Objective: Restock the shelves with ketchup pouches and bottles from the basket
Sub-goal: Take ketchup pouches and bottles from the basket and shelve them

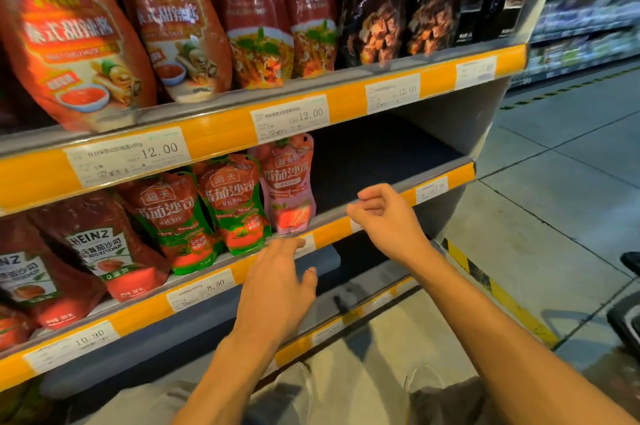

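A pink ketchup pouch [289, 182] stands upright on the middle shelf [374, 206], at the right end of a row. To its left stand red-and-green ketchup pouches [232, 203] and dark red Heinz pouches [100, 248]. My left hand [277, 289] hovers with relaxed fingers just below and in front of the pink pouch, holding nothing. My right hand [384, 220] hangs in front of the shelf edge to the pouch's right, fingers loosely curled and empty. The shelf space right of the pink pouch holds nothing. Only a dark basket edge [627, 320] shows at far right.
The upper shelf [346, 99] carries large red sauce pouches [69, 36] and dark packets [381, 16]. Orange price strips run along the shelf fronts. A grey tiled aisle floor [554, 182] with a yellow-black stripe lies to the right.
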`<state>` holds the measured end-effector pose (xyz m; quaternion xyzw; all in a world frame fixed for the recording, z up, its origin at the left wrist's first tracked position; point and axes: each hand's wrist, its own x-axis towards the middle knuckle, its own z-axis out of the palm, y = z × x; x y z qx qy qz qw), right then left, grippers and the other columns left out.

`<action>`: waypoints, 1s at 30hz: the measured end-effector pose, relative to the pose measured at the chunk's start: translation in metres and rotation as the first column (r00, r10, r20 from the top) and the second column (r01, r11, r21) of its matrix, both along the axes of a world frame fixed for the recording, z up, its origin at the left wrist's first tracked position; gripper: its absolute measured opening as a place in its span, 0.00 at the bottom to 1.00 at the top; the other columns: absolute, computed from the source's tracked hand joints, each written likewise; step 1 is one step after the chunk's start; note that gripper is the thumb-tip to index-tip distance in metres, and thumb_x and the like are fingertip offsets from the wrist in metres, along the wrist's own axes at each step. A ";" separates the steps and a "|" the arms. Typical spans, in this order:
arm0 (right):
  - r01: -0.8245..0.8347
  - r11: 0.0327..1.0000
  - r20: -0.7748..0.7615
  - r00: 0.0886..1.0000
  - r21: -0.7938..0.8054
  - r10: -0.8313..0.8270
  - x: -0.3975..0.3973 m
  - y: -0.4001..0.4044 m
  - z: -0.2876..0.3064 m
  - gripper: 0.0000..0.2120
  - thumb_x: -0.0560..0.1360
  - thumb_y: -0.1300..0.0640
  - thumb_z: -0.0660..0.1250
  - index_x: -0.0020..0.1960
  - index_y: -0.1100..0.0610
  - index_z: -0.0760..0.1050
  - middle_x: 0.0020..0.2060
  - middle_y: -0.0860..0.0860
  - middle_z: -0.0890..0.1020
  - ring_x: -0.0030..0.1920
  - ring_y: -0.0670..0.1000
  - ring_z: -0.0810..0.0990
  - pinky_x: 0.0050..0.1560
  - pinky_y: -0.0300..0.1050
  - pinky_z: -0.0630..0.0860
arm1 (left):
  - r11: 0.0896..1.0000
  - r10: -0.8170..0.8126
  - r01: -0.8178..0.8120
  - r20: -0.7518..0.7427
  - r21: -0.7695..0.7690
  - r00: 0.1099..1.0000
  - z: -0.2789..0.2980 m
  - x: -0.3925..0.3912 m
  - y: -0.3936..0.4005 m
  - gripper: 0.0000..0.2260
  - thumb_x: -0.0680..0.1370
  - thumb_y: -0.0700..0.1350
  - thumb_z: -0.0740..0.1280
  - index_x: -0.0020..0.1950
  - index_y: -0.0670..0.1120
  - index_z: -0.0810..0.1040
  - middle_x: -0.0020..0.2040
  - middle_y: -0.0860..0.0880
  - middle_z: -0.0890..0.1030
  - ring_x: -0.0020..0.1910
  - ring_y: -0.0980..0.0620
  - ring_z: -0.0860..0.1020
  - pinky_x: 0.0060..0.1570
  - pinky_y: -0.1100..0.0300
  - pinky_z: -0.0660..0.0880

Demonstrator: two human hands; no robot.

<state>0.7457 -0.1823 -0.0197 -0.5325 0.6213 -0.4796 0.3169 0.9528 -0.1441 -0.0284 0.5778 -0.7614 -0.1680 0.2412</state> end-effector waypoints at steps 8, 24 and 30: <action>0.295 0.954 -0.080 0.954 0.058 -0.290 -0.081 0.144 0.052 0.08 0.72 0.50 0.75 0.44 0.48 0.77 0.37 0.45 0.82 0.39 0.45 0.81 0.50 0.52 0.81 | 0.952 -0.261 0.288 -0.211 0.106 0.942 0.056 -0.087 0.057 0.15 0.79 0.51 0.70 0.64 0.52 0.74 0.49 0.57 0.79 0.49 0.60 0.77 0.52 0.60 0.74; 0.836 0.466 -0.141 0.519 0.289 -0.843 -0.299 0.441 0.029 0.11 0.75 0.51 0.73 0.37 0.54 0.76 0.32 0.48 0.80 0.36 0.49 0.78 0.43 0.46 0.75 | 0.430 -0.899 0.870 0.025 0.240 0.438 0.055 -0.407 0.226 0.08 0.76 0.50 0.70 0.53 0.53 0.76 0.45 0.54 0.80 0.50 0.49 0.81 0.54 0.54 0.76; 0.743 0.269 0.026 0.322 0.612 -0.946 -0.333 0.489 -0.048 0.10 0.78 0.58 0.68 0.40 0.59 0.71 0.33 0.55 0.74 0.35 0.52 0.77 0.43 0.53 0.82 | 0.271 -0.961 0.856 0.074 0.440 0.266 -0.013 -0.497 0.258 0.06 0.75 0.48 0.72 0.47 0.50 0.76 0.45 0.49 0.80 0.46 0.48 0.79 0.43 0.60 0.72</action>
